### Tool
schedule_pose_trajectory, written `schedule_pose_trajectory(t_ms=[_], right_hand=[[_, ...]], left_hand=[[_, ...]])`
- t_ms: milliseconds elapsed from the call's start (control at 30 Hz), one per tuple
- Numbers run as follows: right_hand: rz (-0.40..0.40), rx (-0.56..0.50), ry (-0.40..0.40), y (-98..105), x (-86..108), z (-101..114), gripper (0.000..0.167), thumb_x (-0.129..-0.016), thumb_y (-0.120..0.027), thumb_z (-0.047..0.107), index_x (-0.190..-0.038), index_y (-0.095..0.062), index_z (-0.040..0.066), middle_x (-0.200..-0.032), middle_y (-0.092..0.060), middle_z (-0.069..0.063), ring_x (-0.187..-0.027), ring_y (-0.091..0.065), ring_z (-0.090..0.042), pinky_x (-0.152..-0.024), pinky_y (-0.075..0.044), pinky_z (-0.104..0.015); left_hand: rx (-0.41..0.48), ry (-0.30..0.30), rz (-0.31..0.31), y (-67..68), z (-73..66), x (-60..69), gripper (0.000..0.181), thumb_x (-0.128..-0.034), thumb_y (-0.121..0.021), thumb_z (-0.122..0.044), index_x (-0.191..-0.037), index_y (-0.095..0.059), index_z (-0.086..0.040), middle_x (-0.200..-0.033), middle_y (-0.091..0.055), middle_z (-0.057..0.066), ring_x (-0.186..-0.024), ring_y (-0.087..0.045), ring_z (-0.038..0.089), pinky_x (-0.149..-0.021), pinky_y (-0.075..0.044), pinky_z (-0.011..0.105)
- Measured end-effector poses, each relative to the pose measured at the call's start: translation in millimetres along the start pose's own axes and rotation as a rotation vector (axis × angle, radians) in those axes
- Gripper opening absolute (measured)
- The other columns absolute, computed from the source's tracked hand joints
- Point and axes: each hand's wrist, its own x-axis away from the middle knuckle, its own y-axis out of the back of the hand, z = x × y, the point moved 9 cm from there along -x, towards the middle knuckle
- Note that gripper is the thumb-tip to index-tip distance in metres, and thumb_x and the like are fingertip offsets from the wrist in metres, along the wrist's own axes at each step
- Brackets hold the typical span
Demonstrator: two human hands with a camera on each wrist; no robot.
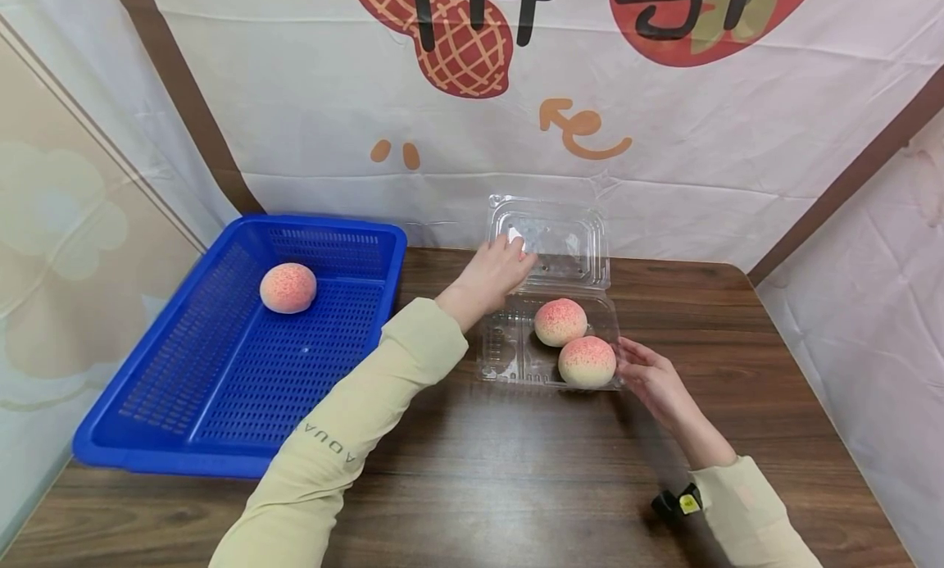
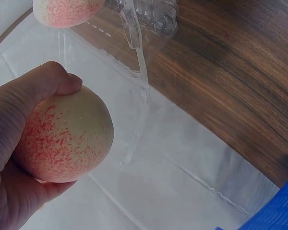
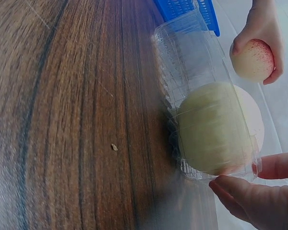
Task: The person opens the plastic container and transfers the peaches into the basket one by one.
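My left hand (image 1: 489, 274) is above the back left of a clear plastic clamshell box (image 1: 503, 363), in front of its raised lid (image 1: 583, 232). In the left wrist view its thumb and fingers grip a cream peach (image 2: 69, 134) with red speckles; the head view mostly hides that fruit behind the hand. Two similar peaches, a rear one (image 1: 560, 321) and a front one (image 1: 587, 362), sit in the box's right half. My right hand (image 1: 660, 392) pinches the box's right rim between thumb and finger, beside the front peach.
A blue perforated plastic basket (image 1: 239, 420) stands on the left, with one peach (image 1: 288, 288) inside. Everything rests on a brown wood-grain table (image 1: 516, 486). A printed white cloth (image 1: 317, 125) hangs behind it. A black strap with a yellow tag (image 1: 686, 501) is by the right sleeve.
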Motion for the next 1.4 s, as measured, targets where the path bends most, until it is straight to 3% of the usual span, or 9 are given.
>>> schedule_pose_trajectory(t_ms=[533,800,1033,1200,1400], right_hand=[[-0.008,-0.006,0.000,0,1.3,0,0.056,-0.090,-0.035,-0.006,-0.141,-0.010,-0.010,-0.144,-0.016,-0.028,-0.096,-0.046,0.011,-0.083,-0.041,-0.011],[-0.009,-0.001,-0.007,0,1.2,-1,0.056,-0.092,-0.035,-0.005,-0.141,-0.010,-0.009,-0.145,-0.016,-0.027,-0.098,-0.045,0.010,-0.084,-0.040,-0.011],[-0.009,0.013,-0.013,0,0.8,-1,0.055,-0.092,-0.035,-0.004,-0.141,-0.010,-0.009,-0.145,-0.016,-0.026,-0.103,-0.043,0.007,-0.084,-0.040,-0.011],[-0.014,0.018,-0.016,1,0.6,-1,0.055,-0.092,-0.035,-0.003,-0.142,-0.010,-0.008,-0.145,-0.016,-0.026,-0.103,-0.043,0.006,-0.083,-0.040,-0.011],[-0.015,0.009,-0.009,1,-0.2,-2,0.055,-0.092,-0.034,-0.004,-0.141,-0.010,-0.009,-0.144,-0.016,-0.027,-0.097,-0.045,0.010,-0.082,-0.041,-0.011]], left_hand=[[0.009,0.006,-0.037,3.5,11.2,8.7,0.060,-0.0625,-0.078,-0.012,-0.114,-0.046,-0.009,-0.108,-0.048,0.013,-0.099,-0.046,0.031,-0.075,-0.046,0.039],[0.032,-0.001,-0.088,6.3,16.2,13.6,0.051,-0.0666,-0.073,-0.008,-0.110,-0.046,-0.008,-0.105,-0.048,0.014,-0.098,-0.047,0.032,-0.074,-0.045,0.040],[0.014,-0.007,-0.081,5.6,20.1,16.7,0.029,-0.0863,-0.058,-0.018,-0.111,-0.048,-0.007,-0.109,-0.049,0.014,-0.100,-0.048,0.032,-0.078,-0.046,0.041],[0.020,-0.010,-0.063,4.8,23.4,19.3,0.034,-0.0829,-0.062,-0.019,-0.112,-0.047,-0.008,-0.110,-0.048,0.014,-0.102,-0.047,0.033,-0.081,-0.045,0.042],[0.032,-0.012,-0.075,6.8,25.6,22.7,0.028,-0.0835,-0.059,-0.013,-0.109,-0.048,-0.008,-0.109,-0.048,0.015,-0.102,-0.046,0.033,-0.083,-0.044,0.043]])
